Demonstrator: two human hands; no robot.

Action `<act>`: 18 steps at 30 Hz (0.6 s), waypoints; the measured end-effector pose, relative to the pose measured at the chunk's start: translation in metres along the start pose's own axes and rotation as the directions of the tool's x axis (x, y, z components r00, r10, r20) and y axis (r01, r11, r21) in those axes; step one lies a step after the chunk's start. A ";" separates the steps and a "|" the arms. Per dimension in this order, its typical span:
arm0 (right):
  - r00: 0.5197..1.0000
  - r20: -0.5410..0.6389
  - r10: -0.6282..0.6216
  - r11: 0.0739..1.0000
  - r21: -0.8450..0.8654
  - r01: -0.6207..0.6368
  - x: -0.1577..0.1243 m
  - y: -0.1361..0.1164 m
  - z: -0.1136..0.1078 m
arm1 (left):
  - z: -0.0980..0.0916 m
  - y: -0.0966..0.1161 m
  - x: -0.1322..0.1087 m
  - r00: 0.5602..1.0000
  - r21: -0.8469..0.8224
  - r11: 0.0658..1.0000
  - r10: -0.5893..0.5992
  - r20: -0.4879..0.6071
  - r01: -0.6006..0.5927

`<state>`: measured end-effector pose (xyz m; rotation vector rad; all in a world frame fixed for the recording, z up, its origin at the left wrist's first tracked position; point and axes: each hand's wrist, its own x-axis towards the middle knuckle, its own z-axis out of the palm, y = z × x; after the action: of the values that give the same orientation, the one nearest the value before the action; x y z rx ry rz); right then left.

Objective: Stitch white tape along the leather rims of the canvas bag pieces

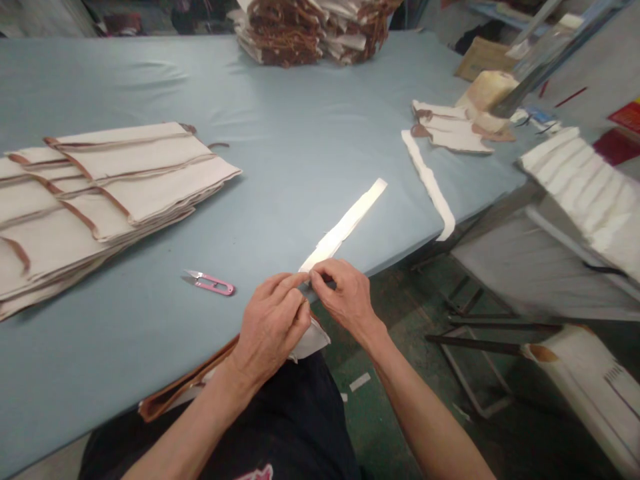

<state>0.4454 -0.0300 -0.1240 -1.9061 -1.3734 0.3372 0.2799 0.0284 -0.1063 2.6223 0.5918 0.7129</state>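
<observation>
My left hand is closed at the table's edge over a white fabric piece with brown trim, which hangs down towards my lap. My right hand is in a pinch, its thumb and forefinger meeting the left fingertips. What lies between those fingertips is too small to make out. Just beyond them a stack of white strips lies on the table. Pink-handled thread snips rest to the left of my left hand, blades pointing left.
The blue-covered table bears a pile of brown-trimmed fabric pieces at left and bundled stacks at the back. A bent white strip hangs over the right edge. A side stand with white fabric is at right.
</observation>
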 end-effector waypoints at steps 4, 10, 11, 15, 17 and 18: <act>0.998 -0.026 0.063 0.997 0.039 -0.062 0.001 0.001 0.001 | 0.011 -0.002 0.002 0.998 0.064 0.996 -0.063 0.012 0.062; 0.965 -0.106 0.241 0.956 0.198 -0.217 0.011 0.008 0.002 | 0.016 -0.005 0.001 0.995 0.081 0.992 -0.102 0.015 0.101; 0.956 -0.117 0.269 0.942 0.239 -0.236 0.014 0.010 0.001 | 0.017 -0.005 0.001 0.994 0.079 0.991 -0.105 0.010 0.104; 0.916 -0.152 0.370 0.877 0.381 -0.291 0.032 0.031 -0.008 | 0.019 -0.005 0.001 0.993 0.064 0.991 -0.114 -0.014 0.115; 0.889 -0.189 0.417 0.855 0.415 -0.312 0.046 0.046 -0.017 | 0.019 -0.005 0.001 0.993 0.054 0.992 -0.114 -0.018 0.115; 0.875 -0.211 0.435 0.848 0.423 -0.320 0.054 0.053 -0.023 | 0.020 -0.005 0.001 0.993 0.049 0.992 -0.114 -0.019 0.115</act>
<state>0.5172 0.0012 -0.1348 -1.8011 -0.6612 0.4481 0.2896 0.0286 -0.1243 2.6058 0.7678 0.6921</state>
